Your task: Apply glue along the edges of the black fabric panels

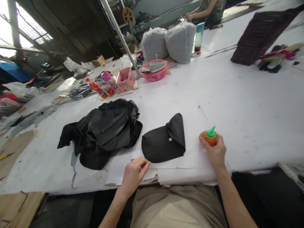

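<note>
My right hand (216, 150) is wrapped round a squat orange bottle (204, 138) with a green spout cap, at the table's right front. A black fabric piece (158, 142) lies flat in front of me, its right end folded up into a curl with a small white tag. At its lower left edge, my left hand (135, 171) has thumb and fingers pinched together; whether anything is between them cannot be made out. To the left is a heap of black fabric pieces (106, 126), some with metal eyelets.
Behind the heap stand a pink box (125, 79), bottles (108, 84) and a pink basin (155, 74). Two full grey-white bags (180, 42) sit farther back, near another person's arms (201, 14). A dark stack (256, 34) and fabric scraps (277, 57) are at the right.
</note>
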`<state>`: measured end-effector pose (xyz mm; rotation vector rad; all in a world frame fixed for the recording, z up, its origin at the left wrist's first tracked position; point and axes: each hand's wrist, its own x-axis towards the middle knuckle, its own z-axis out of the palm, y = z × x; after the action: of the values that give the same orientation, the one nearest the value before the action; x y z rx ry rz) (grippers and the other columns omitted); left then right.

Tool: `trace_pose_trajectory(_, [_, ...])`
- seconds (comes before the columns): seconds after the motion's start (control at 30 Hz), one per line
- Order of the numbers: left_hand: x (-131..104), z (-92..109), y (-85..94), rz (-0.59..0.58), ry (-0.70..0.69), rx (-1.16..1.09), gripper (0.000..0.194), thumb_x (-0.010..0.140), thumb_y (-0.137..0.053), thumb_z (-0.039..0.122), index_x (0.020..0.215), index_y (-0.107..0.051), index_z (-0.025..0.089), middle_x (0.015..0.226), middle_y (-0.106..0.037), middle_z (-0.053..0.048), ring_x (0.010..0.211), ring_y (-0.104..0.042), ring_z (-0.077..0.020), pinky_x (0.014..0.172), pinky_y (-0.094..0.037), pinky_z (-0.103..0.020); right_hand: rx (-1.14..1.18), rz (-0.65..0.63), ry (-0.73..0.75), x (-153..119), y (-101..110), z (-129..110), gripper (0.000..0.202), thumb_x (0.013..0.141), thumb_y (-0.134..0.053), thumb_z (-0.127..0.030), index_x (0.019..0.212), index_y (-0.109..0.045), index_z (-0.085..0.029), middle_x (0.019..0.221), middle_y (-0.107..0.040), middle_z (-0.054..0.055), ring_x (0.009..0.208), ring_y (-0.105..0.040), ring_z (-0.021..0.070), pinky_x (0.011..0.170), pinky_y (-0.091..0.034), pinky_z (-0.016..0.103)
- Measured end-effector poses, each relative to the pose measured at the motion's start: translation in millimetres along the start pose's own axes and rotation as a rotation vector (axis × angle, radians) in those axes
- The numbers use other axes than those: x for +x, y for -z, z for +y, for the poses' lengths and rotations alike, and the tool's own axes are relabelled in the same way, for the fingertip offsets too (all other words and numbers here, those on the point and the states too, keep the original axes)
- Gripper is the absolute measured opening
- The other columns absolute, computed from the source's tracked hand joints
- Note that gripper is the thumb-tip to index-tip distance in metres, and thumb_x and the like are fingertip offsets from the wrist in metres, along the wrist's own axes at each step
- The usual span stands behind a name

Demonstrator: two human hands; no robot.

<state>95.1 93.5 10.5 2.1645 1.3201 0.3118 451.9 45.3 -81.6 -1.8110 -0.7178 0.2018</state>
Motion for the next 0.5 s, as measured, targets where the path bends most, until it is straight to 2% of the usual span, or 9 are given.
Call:
trace_pose_trajectory(0.1, [54, 11, -4.6, -0.046, -0.492, 0.211, 0.018, 0.098, -0.05, 0.022, 0.096, -0.068, 0.018, 0.104, -0.072, -0.008, 0.108, -0.064, -0.0221, 0.093, -0.051, -0.035, 0.008, -0.003, -0.014, 0, 1, -2, 0.068, 0.068, -0.078, -0.058, 0.121, -0.061, -0.019, 0.11, -0.064, 0.009, 0.1, -0.061, 0.0262, 0.097, -0.047, 0.047])
trace_pose_trajectory(0.13, [73, 14, -11.4, -0.083, -0.615, 0.259, 0.019, 0.098, -0.049, 0.018, 0.1, -0.067, 0.018, 0.113, -0.071, -0.008, 0.117, -0.061, -0.0227, 0.098, -0.05, -0.036, 0.012, -0.003, -0.02, 0, 1, -2, 0.068, 0.068, -0.078, -0.058, 0.121, -0.061, -0.019, 0.109, -0.064, 0.008, 0.099, -0.061, 0.0261, 0.097, -0.047, 0.046])
trace_pose_trajectory(0.2, [107, 20, -27.7, -0.164, -0.756, 0.389, 0.023, 0.098, -0.047, 0.013, 0.112, -0.065, 0.019, 0.126, -0.066, -0.009, 0.121, -0.059, -0.0223, 0.099, -0.049, -0.036, 0.022, 0.0, -0.032, 0, 1, -3, 0.067, 0.068, -0.078, -0.059, 0.118, -0.061, -0.019, 0.107, -0.065, 0.008, 0.097, -0.061, 0.0259, 0.095, -0.048, 0.046])
trace_pose_trajectory(0.33, [149, 35, -49.9, -0.305, -0.842, 0.564, 0.028, 0.098, -0.048, 0.015, 0.122, -0.059, 0.021, 0.124, -0.064, -0.01, 0.11, -0.064, -0.0218, 0.091, -0.051, -0.035, 0.031, 0.013, -0.025, 0, 1, -5, 0.065, 0.068, -0.077, -0.058, 0.116, -0.062, -0.018, 0.108, -0.065, 0.009, 0.099, -0.062, 0.027, 0.096, -0.048, 0.046])
trace_pose_trajectory(0.5, [175, 48, -51.8, -0.315, -0.782, 0.522, 0.029, 0.099, -0.046, 0.021, 0.127, -0.054, 0.019, 0.131, -0.058, -0.009, 0.095, -0.068, -0.0188, 0.075, -0.052, -0.028, 0.026, 0.016, 0.048, -1, 0, -7, 0.064, 0.07, -0.077, -0.057, 0.118, -0.062, -0.018, 0.113, -0.065, 0.011, 0.105, -0.062, 0.028, 0.099, -0.047, 0.046])
